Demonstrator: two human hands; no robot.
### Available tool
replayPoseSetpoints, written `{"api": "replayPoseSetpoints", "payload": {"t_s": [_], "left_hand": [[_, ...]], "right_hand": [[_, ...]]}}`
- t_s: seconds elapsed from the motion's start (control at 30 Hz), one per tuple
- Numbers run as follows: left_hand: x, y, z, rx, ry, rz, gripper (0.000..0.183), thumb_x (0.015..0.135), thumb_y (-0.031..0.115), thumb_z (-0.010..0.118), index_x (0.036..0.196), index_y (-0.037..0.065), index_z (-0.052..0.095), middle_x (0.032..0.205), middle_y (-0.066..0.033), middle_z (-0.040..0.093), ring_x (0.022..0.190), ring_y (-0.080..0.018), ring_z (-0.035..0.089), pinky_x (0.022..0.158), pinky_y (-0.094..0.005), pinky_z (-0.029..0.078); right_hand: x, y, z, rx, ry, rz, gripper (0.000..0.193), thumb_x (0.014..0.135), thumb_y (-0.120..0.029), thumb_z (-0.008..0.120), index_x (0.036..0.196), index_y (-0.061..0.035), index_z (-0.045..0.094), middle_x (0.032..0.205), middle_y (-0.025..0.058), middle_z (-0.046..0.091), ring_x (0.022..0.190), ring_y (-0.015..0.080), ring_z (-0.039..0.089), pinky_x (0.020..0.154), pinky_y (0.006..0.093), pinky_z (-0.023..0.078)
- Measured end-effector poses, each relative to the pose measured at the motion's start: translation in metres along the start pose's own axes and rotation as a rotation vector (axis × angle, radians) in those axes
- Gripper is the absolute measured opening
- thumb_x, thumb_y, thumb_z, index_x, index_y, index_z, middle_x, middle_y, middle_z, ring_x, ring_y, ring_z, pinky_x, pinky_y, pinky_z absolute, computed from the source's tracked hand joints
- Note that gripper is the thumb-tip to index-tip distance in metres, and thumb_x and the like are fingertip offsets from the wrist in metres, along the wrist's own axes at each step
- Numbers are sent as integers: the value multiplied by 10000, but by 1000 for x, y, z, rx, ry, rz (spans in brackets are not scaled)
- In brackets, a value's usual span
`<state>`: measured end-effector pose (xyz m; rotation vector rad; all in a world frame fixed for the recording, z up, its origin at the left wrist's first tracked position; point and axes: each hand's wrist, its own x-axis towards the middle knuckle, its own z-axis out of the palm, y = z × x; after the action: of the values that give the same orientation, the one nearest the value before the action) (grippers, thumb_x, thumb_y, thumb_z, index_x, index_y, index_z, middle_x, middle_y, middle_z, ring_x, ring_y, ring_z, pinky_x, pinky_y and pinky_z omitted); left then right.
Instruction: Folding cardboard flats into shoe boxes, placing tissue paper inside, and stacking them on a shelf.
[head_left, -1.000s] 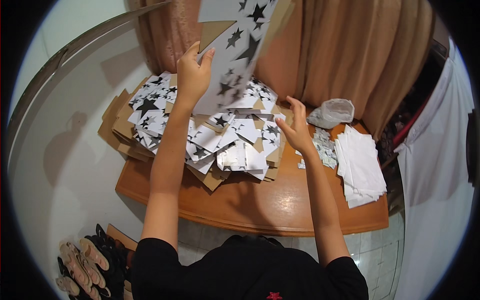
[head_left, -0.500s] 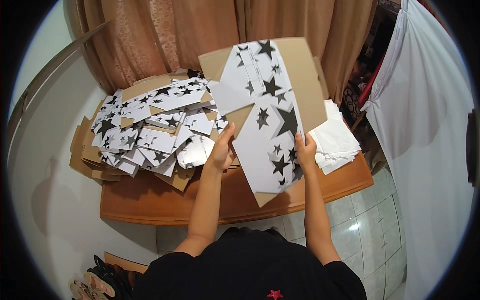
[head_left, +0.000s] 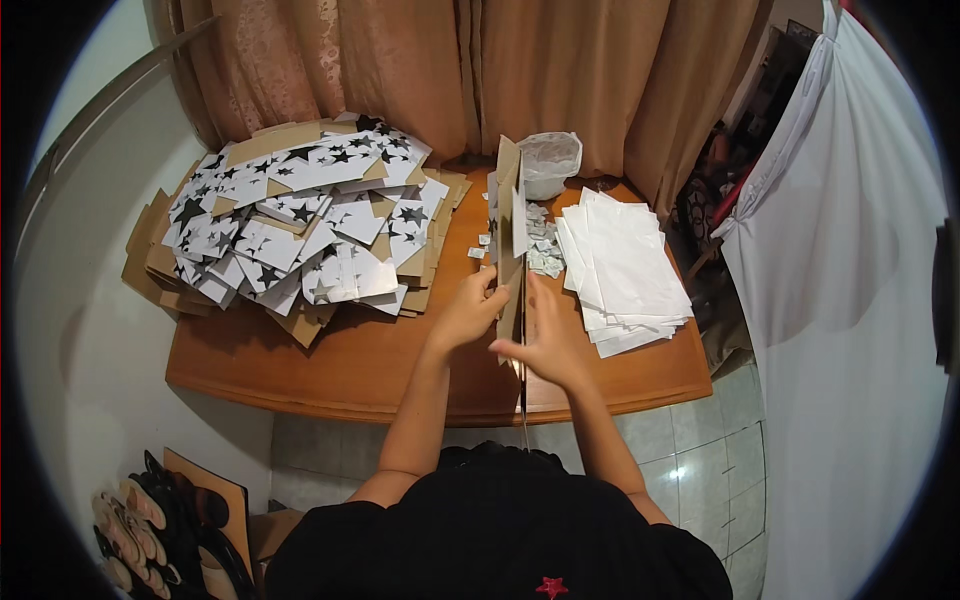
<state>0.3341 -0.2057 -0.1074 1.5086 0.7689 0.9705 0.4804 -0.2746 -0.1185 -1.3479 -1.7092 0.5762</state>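
Observation:
A flattened cardboard box (head_left: 510, 200) stands on edge in front of me, seen almost edge-on, its brown side to the left. My left hand (head_left: 472, 310) pinches its left side, thumb and fingers closed on the board. On the other side, my right hand (head_left: 550, 335) lies against the box with fingers stretched upward. Its thumb is spread wide across the board's near edge. A large heap of white boxes with black and grey stars (head_left: 290, 230) lies to the left. At the right is a stack of white paper sheets (head_left: 630, 260).
Small white packets (head_left: 543, 240) are scattered behind the held box. A white plastic bag or bin (head_left: 550, 165) stands at the back of the wooden table (head_left: 300, 375). Brown curtains (head_left: 400, 70) hang behind, a white cloth (head_left: 830, 250) at right. Shoes (head_left: 145, 530) sit at lower left.
The box has turned from showing its star-printed face to standing edge-on. Both hands have come closer together. The right hand's fingers have straightened. Small packets and the white bag are now visible.

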Motion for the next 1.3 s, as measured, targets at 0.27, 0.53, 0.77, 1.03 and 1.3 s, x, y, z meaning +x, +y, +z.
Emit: {"api": "replayPoseSetpoints", "payload": {"t_s": [0.27,0.53,0.77,1.03,1.3], "left_hand": [[-7,6,0,221,180,77,207,884,119,451,972,-48,536,684,-67,565,600,-111,495,560,-289,400],[10,30,-53,558,315,171,206,859,129,494,984,-1,593,805,-211,609,705,-373,567,661,-366,443],[25,65,-64,874,44,152,253,854,123,517,1063,-1,588,841,-185,642,768,-273,631,716,-324,468],[32,68,-64,813,-31,73,289,857,130,534,1116,8,574,946,-169,652,865,-271,634,788,-325,472],[44,54,-85,799,-154,9,339,850,140,565,1164,11,559,1016,-174,644,896,-247,628,809,-330,468]], "right_hand": [[-15,37,-53,113,-39,159,437,859,-249,585,1177,37,494,1005,156,588,909,198,559,752,313,470],[-15,65,-85,645,416,293,263,851,-119,570,1053,48,555,894,83,614,764,146,564,680,278,462],[-4,64,-67,-235,405,340,898,657,-158,746,1358,13,211,1185,228,417,1026,324,501,836,359,454],[27,41,-57,-163,460,109,575,852,-305,573,1291,0,361,1070,258,530,1005,418,538,805,406,444],[3,47,-58,177,360,417,308,894,-224,507,819,68,567,602,125,549,545,185,533,519,337,414]]}}
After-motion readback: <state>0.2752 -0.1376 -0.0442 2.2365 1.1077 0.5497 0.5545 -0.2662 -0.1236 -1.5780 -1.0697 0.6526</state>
